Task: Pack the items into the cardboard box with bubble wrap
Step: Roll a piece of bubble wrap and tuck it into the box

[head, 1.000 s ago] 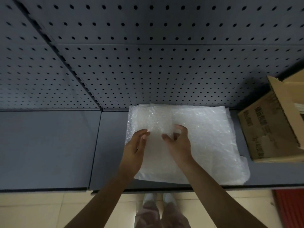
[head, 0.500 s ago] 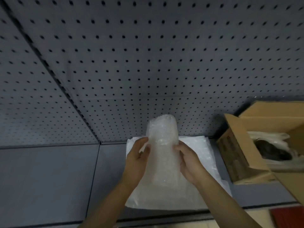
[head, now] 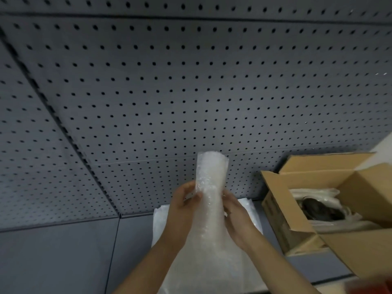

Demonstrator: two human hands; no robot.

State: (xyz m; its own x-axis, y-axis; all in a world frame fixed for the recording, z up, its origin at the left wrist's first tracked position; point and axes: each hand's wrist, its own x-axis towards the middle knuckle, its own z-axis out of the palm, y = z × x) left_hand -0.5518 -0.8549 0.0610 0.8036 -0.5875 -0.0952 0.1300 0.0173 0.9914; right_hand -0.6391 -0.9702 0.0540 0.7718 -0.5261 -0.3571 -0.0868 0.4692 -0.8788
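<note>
Fingers (head: 192,198) of your left hand (head: 180,215) curl round the bubble wrap (head: 210,187), and your right hand (head: 237,221) pinches its other side, so both hold the sheet up off the pile of wrap (head: 248,211) on the shelf (head: 53,257). It is soft and floppy, so a loose hold could let it slip and fall. Off to your right, the cardboard box (head: 275,209) sits open with a dark thing (head: 318,210) inside; the wrap could catch on a flap.

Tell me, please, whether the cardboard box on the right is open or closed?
Open. The cardboard box has its flaps folded outward, and inside you can see a dark item resting on white wrap.
</note>
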